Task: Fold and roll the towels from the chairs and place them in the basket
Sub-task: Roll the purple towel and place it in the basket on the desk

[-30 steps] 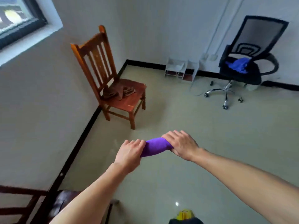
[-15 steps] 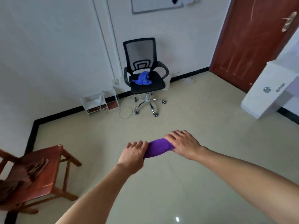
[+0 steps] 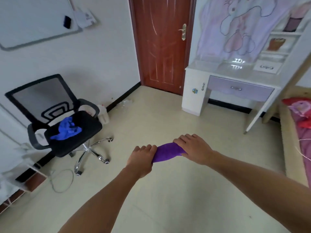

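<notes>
rolled purple towel point(image 3: 168, 153) at frame centre, above floor; left hand point(image 3: 142, 161) and right hand point(image 3: 195, 150) each clamp one end. judgement: keep roll tight, ends pinched, while seeking basket, which is out of view.

A child's bedroom at home: a bed point(image 3: 296, 132) at the right edge, a white desk point(image 3: 232, 76) upper right, a wooden door point(image 3: 161, 42) top centre.
</notes>
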Demonstrator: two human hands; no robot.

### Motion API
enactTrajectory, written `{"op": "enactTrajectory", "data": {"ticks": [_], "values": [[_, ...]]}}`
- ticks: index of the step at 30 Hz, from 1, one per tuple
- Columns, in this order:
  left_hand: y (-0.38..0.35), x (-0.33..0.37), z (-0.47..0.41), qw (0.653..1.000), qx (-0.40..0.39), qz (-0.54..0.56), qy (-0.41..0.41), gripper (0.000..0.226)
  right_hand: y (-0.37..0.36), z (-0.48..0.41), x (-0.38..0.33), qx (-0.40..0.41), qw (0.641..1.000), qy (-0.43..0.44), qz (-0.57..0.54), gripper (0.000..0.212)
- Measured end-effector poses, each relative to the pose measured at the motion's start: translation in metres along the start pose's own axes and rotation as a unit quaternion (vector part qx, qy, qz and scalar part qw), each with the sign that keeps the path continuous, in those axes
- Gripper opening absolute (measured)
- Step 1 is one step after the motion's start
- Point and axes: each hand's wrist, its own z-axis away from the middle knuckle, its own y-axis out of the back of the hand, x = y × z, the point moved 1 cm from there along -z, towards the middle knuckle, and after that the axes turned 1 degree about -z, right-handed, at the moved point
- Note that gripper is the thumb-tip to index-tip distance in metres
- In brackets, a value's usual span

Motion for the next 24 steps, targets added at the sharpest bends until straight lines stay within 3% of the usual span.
{"op": "enactTrajectory", "data": {"ticks": [10,19,24], "values": [[-0.007,0.032,-0.259,0.988,0.012,0.023,-0.15,0.034,-0.047,-0.038,0.203,0.018,0.993,-0.111,-0.025,0.044],[0.013,0.069,-0.488,0.987,0.018,0.062,-0.145,0.032,-0.078,-0.124,0.423,0.014,0.988,-0.149,-0.041,0.046],[0.011,0.057,-0.587,0.988,0.006,0.064,-0.141,0.028,-0.099,-0.182,0.505,0.005,0.989,-0.146,-0.03,0.045]]}}
